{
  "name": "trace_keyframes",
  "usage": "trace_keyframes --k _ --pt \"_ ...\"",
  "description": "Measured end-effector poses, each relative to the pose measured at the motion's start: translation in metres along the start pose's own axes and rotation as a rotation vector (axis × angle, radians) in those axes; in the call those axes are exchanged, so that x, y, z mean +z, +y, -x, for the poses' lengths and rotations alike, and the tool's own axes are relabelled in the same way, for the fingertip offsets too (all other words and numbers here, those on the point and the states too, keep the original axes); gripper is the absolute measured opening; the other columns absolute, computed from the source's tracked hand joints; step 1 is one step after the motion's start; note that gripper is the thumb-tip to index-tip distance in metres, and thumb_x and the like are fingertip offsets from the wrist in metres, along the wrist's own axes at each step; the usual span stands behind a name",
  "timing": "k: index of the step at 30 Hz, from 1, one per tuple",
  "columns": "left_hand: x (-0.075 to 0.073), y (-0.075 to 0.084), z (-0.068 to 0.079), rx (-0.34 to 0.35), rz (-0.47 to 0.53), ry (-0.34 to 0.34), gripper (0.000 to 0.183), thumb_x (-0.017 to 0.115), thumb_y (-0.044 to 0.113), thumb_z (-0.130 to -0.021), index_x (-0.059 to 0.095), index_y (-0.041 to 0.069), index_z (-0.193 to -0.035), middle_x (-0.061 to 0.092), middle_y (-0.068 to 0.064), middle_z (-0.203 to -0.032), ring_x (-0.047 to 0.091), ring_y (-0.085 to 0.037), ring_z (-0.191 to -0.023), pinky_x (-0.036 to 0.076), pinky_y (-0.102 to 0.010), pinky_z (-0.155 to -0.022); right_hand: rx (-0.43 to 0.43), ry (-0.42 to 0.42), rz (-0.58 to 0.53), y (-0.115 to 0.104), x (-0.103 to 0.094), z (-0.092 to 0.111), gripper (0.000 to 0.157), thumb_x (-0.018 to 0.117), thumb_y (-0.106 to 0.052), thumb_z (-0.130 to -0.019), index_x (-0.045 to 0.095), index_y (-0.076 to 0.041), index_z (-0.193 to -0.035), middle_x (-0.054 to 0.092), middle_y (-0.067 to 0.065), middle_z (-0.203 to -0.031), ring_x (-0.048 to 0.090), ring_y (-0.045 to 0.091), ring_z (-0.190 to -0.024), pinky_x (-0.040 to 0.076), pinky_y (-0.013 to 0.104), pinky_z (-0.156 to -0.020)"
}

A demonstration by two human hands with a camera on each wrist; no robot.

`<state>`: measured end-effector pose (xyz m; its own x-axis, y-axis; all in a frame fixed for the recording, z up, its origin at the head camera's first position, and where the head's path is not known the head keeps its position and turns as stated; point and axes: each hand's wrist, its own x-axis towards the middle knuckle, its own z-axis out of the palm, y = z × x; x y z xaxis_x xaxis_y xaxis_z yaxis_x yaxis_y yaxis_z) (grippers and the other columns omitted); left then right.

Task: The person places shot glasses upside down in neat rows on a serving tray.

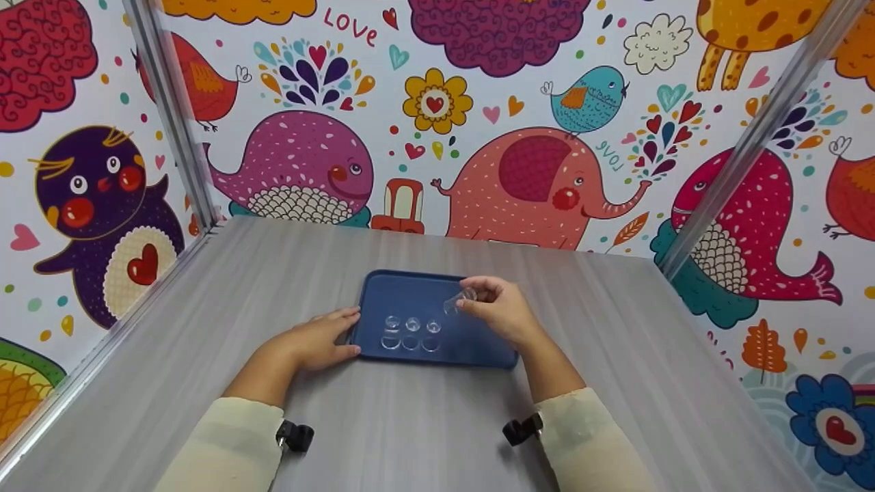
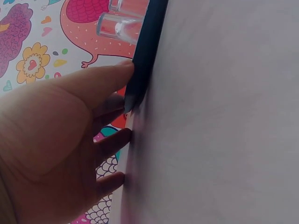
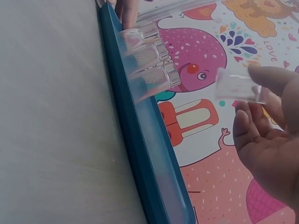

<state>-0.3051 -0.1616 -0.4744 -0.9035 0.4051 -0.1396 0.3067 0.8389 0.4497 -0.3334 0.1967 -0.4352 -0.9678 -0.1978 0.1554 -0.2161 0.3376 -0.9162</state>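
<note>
A blue tray [image 1: 472, 348] on the table carries three small clear glasses [image 1: 412, 331], standing in a row on its left half. They also show in the right wrist view as a row of glasses [image 3: 156, 79]. My right hand [image 1: 502, 311] pinches another clear glass [image 3: 236, 86] between thumb and fingers, raised above the tray's right part and tilted. At the tray's left edge rests my left hand [image 1: 318, 342], its fingers spread and fairly straight. In the left wrist view the left thumb [image 2: 112, 77] touches the tray rim [image 2: 145, 51].
Grey wood-look table [image 1: 424, 437] surrounds the tray. Walls with printed cartoon animals [image 1: 526, 184] stand behind and at both sides, with metal posts [image 1: 171, 116] at the corners. Black wrist mounts [image 1: 295, 436] sit at both cuffs.
</note>
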Motion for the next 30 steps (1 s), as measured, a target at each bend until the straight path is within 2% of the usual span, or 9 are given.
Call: trace_keyframes --k 6,9,13,16,24,30 --pt "-0.001 0.000 0.001 0.001 0.000 0.001 0.074 0.067 0.039 -0.105 0.040 0.006 -0.165 0.032 -0.007 -0.178 0.029 -0.044 -0.163 0.027 -0.071 -0.128 0.035 -0.074 0.076 0.004 0.003 -0.001 0.036 0.085 -0.007 -0.089 0.079 -0.020 -0.122 0.075 0.006 -0.109 0.066 0.022 -0.098 0.060 0.029 -0.084" --pt "-0.001 0.000 0.002 0.004 -0.001 0.002 0.074 0.067 0.039 -0.105 0.040 0.006 -0.165 0.032 -0.007 -0.178 0.029 -0.044 -0.163 0.027 -0.070 -0.129 0.031 -0.123 0.121 0.008 0.005 -0.002 0.037 0.083 -0.003 -0.088 0.078 -0.014 -0.123 0.077 0.008 -0.114 0.067 0.021 -0.099 0.060 0.028 -0.086" --pt "-0.001 0.001 0.002 0.001 0.001 0.002 0.074 0.067 0.040 -0.105 0.040 0.006 -0.165 0.031 -0.007 -0.178 0.029 -0.045 -0.163 0.027 -0.070 -0.129 0.013 -0.166 0.191 0.016 0.009 -0.003 0.038 0.084 -0.003 -0.088 0.077 -0.008 -0.126 0.076 0.008 -0.113 0.064 0.020 -0.096 0.058 0.026 -0.082" --pt "-0.002 0.002 0.002 -0.004 0.004 -0.002 0.074 0.067 0.040 -0.105 0.039 0.006 -0.166 0.031 -0.007 -0.178 0.029 -0.045 -0.163 0.026 -0.071 -0.128 0.001 -0.187 0.222 0.023 0.012 -0.004 0.039 0.085 -0.003 -0.086 0.078 -0.008 -0.125 0.076 0.008 -0.110 0.062 0.018 -0.094 0.056 0.026 -0.081" --pt "-0.004 0.005 0.004 -0.010 0.000 -0.004 0.074 0.067 0.039 -0.105 0.039 0.006 -0.165 0.031 -0.008 -0.178 0.029 -0.045 -0.163 0.026 -0.073 -0.127 0.000 -0.230 0.226 0.031 0.017 -0.004 0.043 0.087 0.000 -0.081 0.078 -0.005 -0.123 0.079 0.010 -0.112 0.066 0.014 -0.094 0.057 0.025 -0.085" --pt "-0.004 0.006 0.004 -0.024 0.012 -0.008 0.074 0.067 0.039 -0.105 0.039 0.007 -0.166 0.031 -0.007 -0.178 0.028 -0.043 -0.164 0.025 -0.074 -0.128 0.029 -0.212 0.170 0.030 0.008 -0.003 0.042 0.085 -0.013 -0.088 0.075 -0.007 -0.128 0.077 0.011 -0.121 0.070 0.019 -0.104 0.061 0.032 -0.093"
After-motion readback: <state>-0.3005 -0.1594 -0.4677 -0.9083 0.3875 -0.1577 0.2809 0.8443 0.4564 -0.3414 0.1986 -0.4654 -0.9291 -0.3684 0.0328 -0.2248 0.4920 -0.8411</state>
